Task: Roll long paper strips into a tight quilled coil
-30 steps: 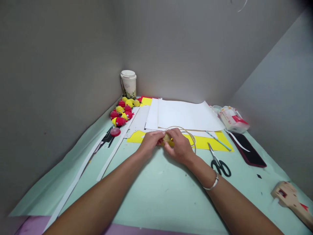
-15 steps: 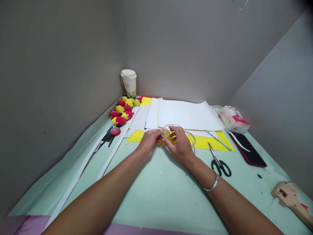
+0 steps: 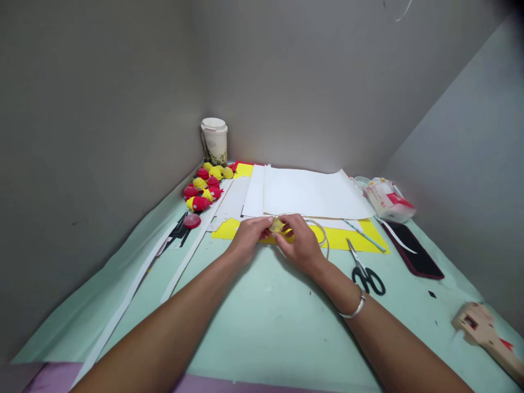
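Note:
A small round gold coil (image 3: 277, 225) is held between my two hands above the yellow paper (image 3: 336, 238). My left hand (image 3: 250, 236) pinches its left edge between thumb and fingers. On the other side, the thumb and fingertips of my right hand (image 3: 301, 243) are closed on the right edge. A thin pale strand (image 3: 326, 240) loops out to the right behind my right hand. White sheets (image 3: 315, 192) lie just beyond both hands.
Red and yellow ribbed pieces (image 3: 199, 203) cluster at the left, near a lidded cup (image 3: 215, 142). To the right lie scissors (image 3: 362, 270), a striped stick (image 3: 364, 236), a phone (image 3: 413, 254), a tissue pack (image 3: 388, 199) and a glue gun (image 3: 481, 327). White strips (image 3: 190, 256) cross the left side.
My right fingers have come in from a spread pose and closed on the coil's right side. The coil has tilted a little. The view has shifted slightly.

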Motion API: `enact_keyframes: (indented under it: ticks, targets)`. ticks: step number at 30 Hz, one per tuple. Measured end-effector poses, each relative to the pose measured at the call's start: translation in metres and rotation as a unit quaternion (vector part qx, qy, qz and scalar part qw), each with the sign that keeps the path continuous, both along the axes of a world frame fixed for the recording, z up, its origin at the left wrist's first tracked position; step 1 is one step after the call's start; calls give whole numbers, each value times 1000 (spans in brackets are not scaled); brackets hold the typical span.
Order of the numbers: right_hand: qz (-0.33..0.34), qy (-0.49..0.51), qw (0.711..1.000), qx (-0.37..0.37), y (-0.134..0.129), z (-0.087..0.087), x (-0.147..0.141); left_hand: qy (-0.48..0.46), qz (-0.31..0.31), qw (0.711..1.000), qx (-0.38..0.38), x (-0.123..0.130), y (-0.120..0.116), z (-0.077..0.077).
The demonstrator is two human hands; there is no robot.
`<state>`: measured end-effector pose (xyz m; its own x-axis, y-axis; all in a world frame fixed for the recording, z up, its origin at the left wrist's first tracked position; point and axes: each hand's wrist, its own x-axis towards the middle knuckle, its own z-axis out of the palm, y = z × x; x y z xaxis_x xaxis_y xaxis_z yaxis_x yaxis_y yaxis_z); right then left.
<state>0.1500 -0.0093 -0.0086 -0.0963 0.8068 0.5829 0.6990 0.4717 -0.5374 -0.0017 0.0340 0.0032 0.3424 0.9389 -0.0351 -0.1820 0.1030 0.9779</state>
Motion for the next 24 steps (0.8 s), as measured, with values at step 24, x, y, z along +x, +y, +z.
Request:
enact_keyframes:
  ticks: [24]
  targets:
    - [-36, -45, 998, 18, 0, -2, 0, -66, -41, 996, -38, 0, 1, -2]
